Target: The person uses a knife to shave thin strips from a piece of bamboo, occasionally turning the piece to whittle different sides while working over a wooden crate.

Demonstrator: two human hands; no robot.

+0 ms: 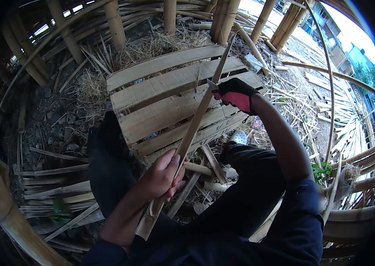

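A long split bamboo strip (195,122) runs slantwise from my lap up past the slatted wooden platform. My bare left hand (165,174) is wrapped around its lower part. Near its upper end, my right hand (237,95), in a black and pink glove, is closed on a knife (212,83). Only a short bit of pale blade shows, lying against the strip; the handle is hidden in the glove. The slatted platform (160,116) lies beneath the strip, in front of my legs.
Bamboo posts (169,17) stand behind the platform, with dry shavings (92,88) around their feet. Split bamboo pieces (56,186) are stacked at the left. Cut strips (351,119) cover the ground at the right, and a curved bamboo pole (329,80) rises there.
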